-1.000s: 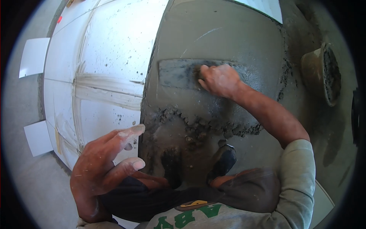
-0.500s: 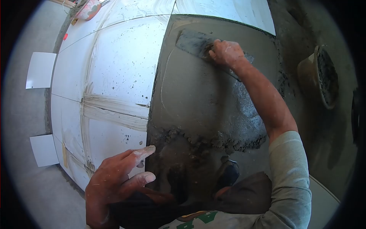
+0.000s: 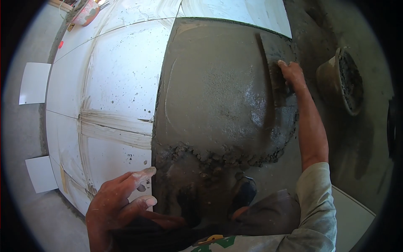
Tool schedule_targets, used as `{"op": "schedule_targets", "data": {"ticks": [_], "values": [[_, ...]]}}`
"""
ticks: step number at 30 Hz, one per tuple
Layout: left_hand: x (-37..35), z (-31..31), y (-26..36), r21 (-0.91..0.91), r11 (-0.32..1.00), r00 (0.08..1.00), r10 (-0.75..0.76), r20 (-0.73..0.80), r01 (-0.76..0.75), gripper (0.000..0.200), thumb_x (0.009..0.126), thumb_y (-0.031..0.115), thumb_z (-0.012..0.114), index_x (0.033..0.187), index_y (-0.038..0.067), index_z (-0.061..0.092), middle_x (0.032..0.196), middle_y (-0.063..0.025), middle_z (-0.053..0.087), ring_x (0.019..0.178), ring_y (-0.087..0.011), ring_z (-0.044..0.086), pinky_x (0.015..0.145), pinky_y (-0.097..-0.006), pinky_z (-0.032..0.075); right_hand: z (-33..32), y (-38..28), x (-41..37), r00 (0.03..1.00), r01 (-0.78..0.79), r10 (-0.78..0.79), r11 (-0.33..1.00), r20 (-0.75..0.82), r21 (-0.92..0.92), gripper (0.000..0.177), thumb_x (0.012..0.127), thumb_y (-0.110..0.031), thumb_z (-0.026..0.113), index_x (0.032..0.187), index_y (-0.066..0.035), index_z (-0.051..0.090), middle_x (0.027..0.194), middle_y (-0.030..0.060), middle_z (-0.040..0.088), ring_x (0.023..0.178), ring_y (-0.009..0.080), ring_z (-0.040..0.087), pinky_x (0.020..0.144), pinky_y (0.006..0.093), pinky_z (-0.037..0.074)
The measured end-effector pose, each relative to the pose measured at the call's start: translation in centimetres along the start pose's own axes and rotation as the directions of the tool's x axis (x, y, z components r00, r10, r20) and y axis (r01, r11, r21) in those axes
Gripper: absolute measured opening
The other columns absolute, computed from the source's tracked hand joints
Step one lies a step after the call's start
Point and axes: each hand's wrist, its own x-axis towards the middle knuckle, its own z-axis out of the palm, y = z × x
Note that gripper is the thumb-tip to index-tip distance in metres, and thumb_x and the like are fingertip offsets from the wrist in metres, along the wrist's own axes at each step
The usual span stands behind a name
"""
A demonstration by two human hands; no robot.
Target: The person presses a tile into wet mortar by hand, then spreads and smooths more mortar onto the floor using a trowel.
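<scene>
My right hand is wrapped round the handle of a flat, mortar-smeared trowel. The trowel lies on the right side of a grey wet mortar bed, its blade running roughly away from me. Glossy wet patches show beside it, and the near edge of the bed is crumbly. At lower left, my left hand holds nothing. Its dusty thumb and forefinger are apart, near the edge of the white floor tiles that border the mortar.
A bucket with mortar inside stands at right. A red-and-white bowl sits at the far left. Loose white tiles lie along the left edge, and a pale panel at lower right. My shoe is near the rough mortar edge.
My right hand has swept the trowel from the upper middle of the mortar to its right side, turning the blade lengthwise. My left hand stays about the same; the view has shifted slightly.
</scene>
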Motion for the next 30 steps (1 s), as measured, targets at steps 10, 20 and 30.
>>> {"op": "schedule_targets", "data": {"ticks": [10,20,30], "values": [[1.2,-0.6,-0.2,-0.056,0.998,0.998,-0.014,0.057,0.017,0.056,0.088,0.032,0.067,0.128,-0.004,0.053,0.122,-0.0216,0.062,0.103,-0.0365,0.063,0.087,-0.0389,0.051,5.6,-12.2,1.2,0.941,0.242,-0.221,0.969,0.256,-0.051,0.061,0.090,-0.049,0.057,0.101,0.011,0.062,0.081,0.0223,0.065,0.063,0.0303,0.065,0.062,0.0428,0.051],[1.5,-0.7,-1.6,-0.082,0.990,0.993,0.112,-0.029,-0.114,0.056,0.087,0.031,0.068,0.127,-0.005,0.053,0.121,-0.0222,0.061,0.104,-0.0371,0.062,0.087,-0.0386,0.051,9.3,-16.8,-2.2,0.567,0.752,-0.628,0.659,0.533,-0.023,0.054,0.087,-0.043,0.061,0.105,0.007,0.064,0.086,0.0232,0.067,0.079,0.0336,0.064,0.077,0.0454,0.049],[1.8,-0.3,-0.9,-0.020,0.992,0.993,0.121,0.003,-0.121,0.055,0.090,0.033,0.063,0.129,-0.004,0.052,0.122,-0.0228,0.060,0.101,-0.0376,0.062,0.084,-0.0386,0.051,10.1,-14.8,-12.4,0.426,0.816,-0.596,0.579,0.681,-0.004,0.041,0.088,-0.034,0.062,0.092,0.007,0.064,0.081,0.0240,0.065,0.080,0.0356,0.065,0.076,0.0484,0.050]]}}
